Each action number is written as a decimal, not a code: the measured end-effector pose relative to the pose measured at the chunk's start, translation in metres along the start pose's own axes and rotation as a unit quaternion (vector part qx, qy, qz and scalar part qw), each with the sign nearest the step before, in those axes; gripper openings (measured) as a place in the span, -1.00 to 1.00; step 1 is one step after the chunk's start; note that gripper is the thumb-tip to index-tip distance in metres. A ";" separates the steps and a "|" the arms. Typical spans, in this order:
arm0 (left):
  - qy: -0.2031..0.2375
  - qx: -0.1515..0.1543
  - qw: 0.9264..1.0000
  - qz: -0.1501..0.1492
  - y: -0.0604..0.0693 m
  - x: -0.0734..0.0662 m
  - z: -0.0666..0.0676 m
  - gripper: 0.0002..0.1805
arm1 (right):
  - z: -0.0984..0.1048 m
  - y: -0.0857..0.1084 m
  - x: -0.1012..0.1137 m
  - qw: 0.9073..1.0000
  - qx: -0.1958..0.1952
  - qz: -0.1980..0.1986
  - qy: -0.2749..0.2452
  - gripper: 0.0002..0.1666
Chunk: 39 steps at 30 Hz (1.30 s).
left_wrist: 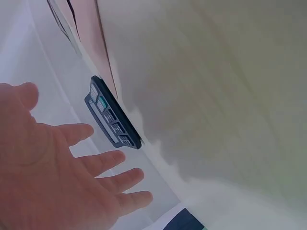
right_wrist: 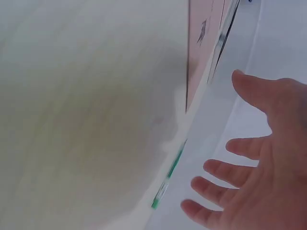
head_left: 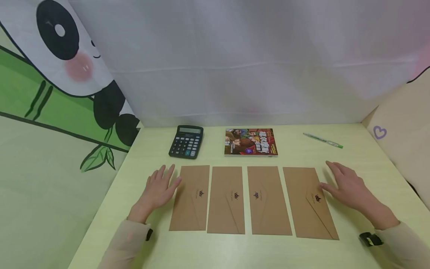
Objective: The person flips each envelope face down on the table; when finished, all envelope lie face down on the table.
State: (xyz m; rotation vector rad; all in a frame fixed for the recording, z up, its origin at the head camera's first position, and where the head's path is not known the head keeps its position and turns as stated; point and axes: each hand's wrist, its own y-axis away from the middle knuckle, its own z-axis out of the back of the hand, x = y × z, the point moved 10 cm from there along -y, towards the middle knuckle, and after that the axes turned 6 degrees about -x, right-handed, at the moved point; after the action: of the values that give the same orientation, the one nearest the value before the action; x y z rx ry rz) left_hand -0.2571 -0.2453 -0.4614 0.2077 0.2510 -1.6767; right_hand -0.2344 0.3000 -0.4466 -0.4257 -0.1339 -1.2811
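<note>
Several brown paper envelopes lie side by side in a row, each printed with a small dark crown. My left hand (head_left: 157, 191) is spread just left of the leftmost envelope (head_left: 189, 198), its thumb over that envelope's edge. At the other end, my right hand (head_left: 351, 189) hovers beside the rightmost envelope (head_left: 307, 201), thumb tip at its right edge. Between them lie two middle envelopes (head_left: 226, 213) (head_left: 268, 213). Both wrist views show fingers held apart with nothing in them; the left wrist view has the calculator (left_wrist: 112, 115) beyond the fingers, the right wrist view a green pen (right_wrist: 169, 175).
Behind the envelopes, a black calculator (head_left: 186, 142), a book with a colourful cover (head_left: 251, 142) and the pen (head_left: 323, 140) lie on the pale table (head_left: 228, 250). A white cloth (head_left: 248, 74) hangs at the back, and a panda-printed cloth (head_left: 60, 157) at the left.
</note>
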 end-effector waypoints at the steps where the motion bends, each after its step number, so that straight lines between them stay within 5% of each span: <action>1: 0.002 -0.004 1.000 -0.001 0.000 -0.001 0.002 -0.23 | -0.001 -0.003 0.006 1.000 0.005 0.006 -0.005 -0.05; 16: 0.047 -0.005 0.999 0.018 0.004 -0.003 0.006 -0.26 | -0.031 -0.047 0.092 0.995 0.056 0.073 -0.042 -0.25; 24: 0.045 0.040 0.997 0.051 0.006 0.000 -0.003 -0.24 | -0.057 -0.066 0.141 0.990 0.087 0.094 -0.063 -0.43; 39: 0.050 0.057 0.996 0.048 0.012 -0.002 -0.010 -0.25 | -0.102 -0.092 0.220 0.976 0.136 0.119 -0.120 -0.38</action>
State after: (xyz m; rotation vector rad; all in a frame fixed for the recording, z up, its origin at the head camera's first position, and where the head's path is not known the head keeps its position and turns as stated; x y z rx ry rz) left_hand -0.2449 -0.2417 -0.4706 0.3848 0.2170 -1.5894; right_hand -0.2720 0.0437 -0.4459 -0.3480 -0.4446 -0.9552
